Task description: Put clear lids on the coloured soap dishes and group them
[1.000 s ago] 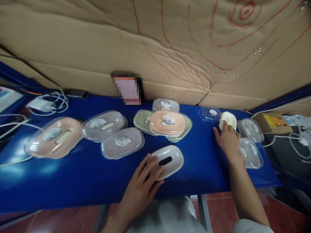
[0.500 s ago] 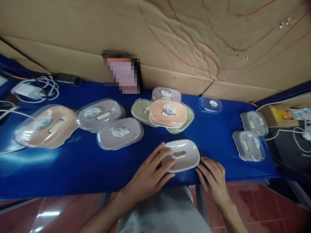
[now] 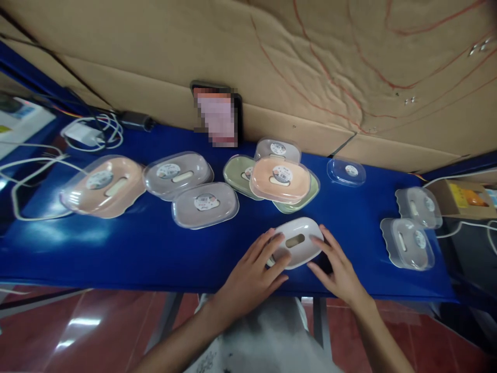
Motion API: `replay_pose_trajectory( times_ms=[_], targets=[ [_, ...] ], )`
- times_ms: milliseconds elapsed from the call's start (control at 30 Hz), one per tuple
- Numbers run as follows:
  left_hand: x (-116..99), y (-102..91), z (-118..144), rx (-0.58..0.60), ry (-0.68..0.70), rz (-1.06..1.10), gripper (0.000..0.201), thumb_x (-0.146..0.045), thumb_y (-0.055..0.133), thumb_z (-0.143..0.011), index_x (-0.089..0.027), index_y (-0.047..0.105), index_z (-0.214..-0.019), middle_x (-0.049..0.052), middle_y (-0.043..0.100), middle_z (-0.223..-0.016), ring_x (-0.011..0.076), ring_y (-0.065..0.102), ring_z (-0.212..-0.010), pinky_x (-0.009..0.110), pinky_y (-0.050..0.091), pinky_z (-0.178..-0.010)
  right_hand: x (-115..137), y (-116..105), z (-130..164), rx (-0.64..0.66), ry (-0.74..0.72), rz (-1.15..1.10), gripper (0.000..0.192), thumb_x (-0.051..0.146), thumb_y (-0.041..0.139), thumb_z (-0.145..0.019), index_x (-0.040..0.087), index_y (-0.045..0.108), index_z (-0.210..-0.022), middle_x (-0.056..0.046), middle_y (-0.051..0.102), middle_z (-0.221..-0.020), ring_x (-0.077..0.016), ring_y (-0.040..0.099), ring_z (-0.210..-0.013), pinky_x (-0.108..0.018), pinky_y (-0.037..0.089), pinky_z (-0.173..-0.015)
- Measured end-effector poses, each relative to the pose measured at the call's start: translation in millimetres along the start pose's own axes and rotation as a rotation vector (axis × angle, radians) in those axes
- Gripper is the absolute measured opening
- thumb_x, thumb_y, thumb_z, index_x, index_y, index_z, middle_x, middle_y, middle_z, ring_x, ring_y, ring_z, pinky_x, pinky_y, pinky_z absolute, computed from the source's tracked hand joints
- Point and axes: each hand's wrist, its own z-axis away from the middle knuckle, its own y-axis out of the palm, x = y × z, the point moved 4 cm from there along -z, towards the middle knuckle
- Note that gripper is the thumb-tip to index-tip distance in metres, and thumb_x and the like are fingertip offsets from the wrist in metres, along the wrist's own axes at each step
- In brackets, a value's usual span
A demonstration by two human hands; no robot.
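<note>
My left hand [image 3: 248, 277] lies spread on the blue table [image 3: 135, 248], fingers loose and unclenched, their tips touching the left side of the white soap dish [image 3: 297, 242]. My right hand [image 3: 337, 269] mirrors it from the other side — fingers splayed, tips against the dish's right edge. Neither hand is closed around it; the dish sits flat between them near the table's front edge, a little right of the middle, its oval slot facing up.

Behind the dish, toward the back edge, a peach box [image 3: 280, 180] rests on top of green boxes [image 3: 237, 175], with a grey box [image 3: 277, 149] just behind the pile. A clear lid [image 3: 346, 171] lies to the right of that pile, well apart from my hands. Near the right end of the table two clear boxes [image 3: 407, 242] sit side by side. To the left lie two grey boxes [image 3: 205, 204] — one overlapping the other — and past them a large peach box [image 3: 104, 185] close to the left end. White cables [image 3: 93, 135] are coiled at the back left corner, under the cardboard wall [image 3: 272, 62].
</note>
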Motion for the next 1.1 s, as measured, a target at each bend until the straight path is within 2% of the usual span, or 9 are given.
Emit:
replay_pose_trajectory(
  times_ms=[233, 333, 433, 500, 600, 700, 800, 967, 1100],
  targets=[
    [16, -3.7, 10, 0.022, 0.02, -0.028, 0.021, -0.021, 0.068, -0.102, -0.018, 0.067, -0.123, 0.014, 0.062, -0.151, 0.0382, 0.045, -0.156, 0.057, 0.054, -0.121, 16, 2, 0, -0.01, -0.238, 0.165, 0.053, 0.02, 0.067, -0.102, 0.027, 0.059, -0.154, -0.012, 0.057, -0.161, -0.0321, 0.047, -0.156, -0.052, 0.054, -0.12],
    [21, -7.9, 15, 0.021, 0.006, -0.025, 0.022, -0.021, 0.069, -0.101, -0.019, 0.068, -0.124, 0.014, 0.06, -0.153, 0.0378, 0.047, -0.155, 0.058, 0.053, -0.121, -19, -24, -26, -0.116, -0.092, 0.191, 0.048, 0.027, 0.058, -0.108, 0.028, 0.055, -0.156, -0.012, 0.059, -0.159, -0.0287, 0.052, -0.152, -0.05, 0.049, -0.123],
    [23, -11.2, 17, -0.033, -0.027, 0.023, 0.021, -0.022, 0.07, -0.101, -0.02, 0.068, -0.122, 0.016, 0.053, -0.158, 0.0379, 0.046, -0.156, 0.057, 0.055, -0.119, -73, -46, -63, -0.233, 0.17, 0.294, 0.055, 0.033, 0.048, -0.112, 0.017, 0.042, -0.164, -0.022, 0.042, -0.17, -0.0331, 0.037, -0.161, -0.056, 0.036, -0.129],
    [25, -13.7, 18, -0.07, -0.058, 0.039, 0.021, -0.024, 0.072, -0.1, -0.02, 0.068, -0.12, 0.018, 0.049, -0.161, 0.0393, 0.045, -0.155, 0.058, 0.055, -0.117, -100, -46, -84, -0.218, 0.234, 0.336, 0.065, 0.042, 0.048, -0.113, 0.01, 0.033, -0.168, -0.028, 0.036, -0.171, -0.0398, 0.028, -0.164, -0.064, 0.029, -0.129],
    [29, -18.2, 21, -0.069, -0.13, 0.012, 0.024, -0.024, 0.075, -0.098, -0.02, 0.066, -0.12, 0.019, 0.046, -0.163, 0.0401, 0.052, -0.149, 0.061, 0.057, -0.112, -114, -35, -93, -0.178, 0.252, 0.362, 0.07, 0.053, 0.053, -0.11, 0.012, 0.04, -0.164, -0.029, 0.05, -0.161, -0.0427, 0.038, -0.157, -0.071, 0.023, -0.127],
    [36, -23.9, 27, -0.053, -0.177, 0.002, 0.021, -0.02, 0.074, -0.098, -0.021, 0.065, -0.117, 0.02, 0.043, -0.165, 0.0403, 0.054, -0.145, 0.061, 0.057, -0.109, -99, -25, -73, -0.151, 0.206, 0.346, 0.064, 0.058, 0.062, -0.104, 0.021, 0.054, -0.156, -0.022, 0.06, -0.147, -0.0377, 0.054, -0.145, -0.067, 0.029, -0.126],
    [40, -26.0, 29, -0.035, -0.167, 0.051, 0.024, -0.023, 0.075, -0.098, -0.021, 0.063, -0.12, 0.02, 0.043, -0.165, 0.0398, 0.052, -0.147, 0.06, 0.056, -0.111, -77, -22, -44, -0.165, 0.18, 0.296, 0.051, 0.05, 0.063, -0.105, 0.027, 0.06, -0.151, -0.02, 0.05, -0.159, -0.0382, 0.05, -0.15, -0.064, 0.042, -0.121],
    [42, -16.9, 21, -0.017, -0.158, 0.159, 0.068, -0.036, 0.083, -0.094, -0.025, 0.049, -0.151, 0.02, 0.052, -0.162, 0.0376, 0.057, -0.145, 0.059, 0.056, -0.112, -45, -24, -10, -0.248, 0.207, 0.204, 0.05, 0.031, 0.06, -0.108, 0.03, 0.052, -0.158, -0.016, 0.059, -0.158, -0.0379, 0.051, -0.152, -0.067, 0.045, -0.119],
    [42, -5.1, 13, -0.001, -0.196, 0.296, 0.092, -0.032, 0.083, -0.093, -0.03, 0.029, -0.167, 0.018, 0.051, -0.164, 0.0361, 0.053, -0.151, 0.06, 0.052, -0.119, -5, -20, -6, -0.123, 0.086, -0.062, 0.053, 0.022, 0.057, -0.108, 0.03, 0.049, -0.16, -0.013, 0.061, -0.157, -0.0299, 0.058, -0.148, -0.053, 0.056, -0.115]
  ],
)
